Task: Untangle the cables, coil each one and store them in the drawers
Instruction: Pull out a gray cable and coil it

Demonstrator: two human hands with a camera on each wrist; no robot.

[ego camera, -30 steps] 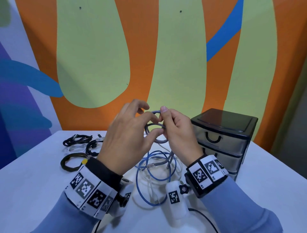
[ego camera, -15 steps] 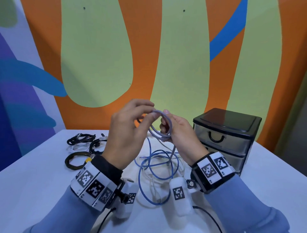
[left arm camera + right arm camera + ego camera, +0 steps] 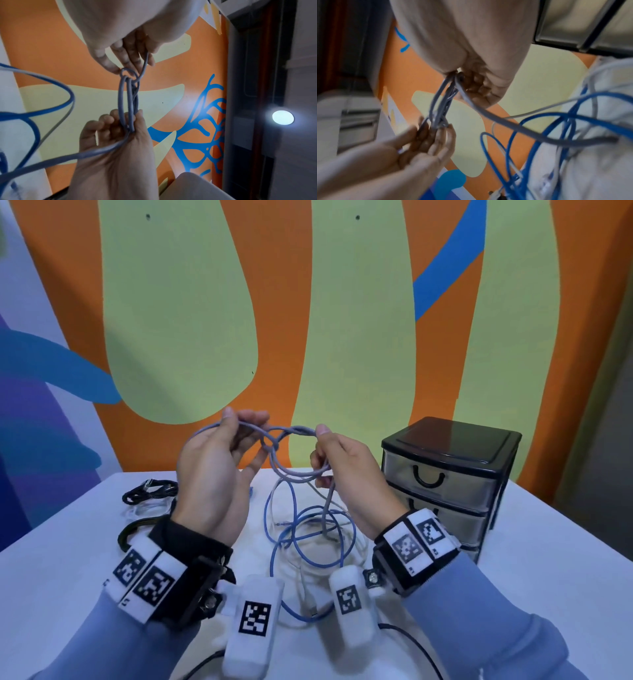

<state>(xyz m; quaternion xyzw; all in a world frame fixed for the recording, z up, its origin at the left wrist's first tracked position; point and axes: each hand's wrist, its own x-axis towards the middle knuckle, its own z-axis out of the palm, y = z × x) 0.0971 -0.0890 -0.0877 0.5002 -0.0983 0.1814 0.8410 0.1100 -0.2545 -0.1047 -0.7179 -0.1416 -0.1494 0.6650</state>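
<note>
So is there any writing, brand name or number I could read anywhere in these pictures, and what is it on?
None: no words, brands or numbers can be read in any view.
The wrist bands and the white camera housings carry only black-and-white square code patterns, not text.
The drawer unit and the grey cable show no label.

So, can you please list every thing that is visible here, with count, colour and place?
grey cable: 1, grey, held up between both hands, tail hanging to the table
blue cable: 1, blue, loose on the table centre
white cable: 1, white, under the blue one
coiled cables: several, black, white and dark, table left
drawer unit: 1, black and clear, table right, drawers closed
table: 1, white
left hand: pinches the cable
right hand: pinches the coil
</note>
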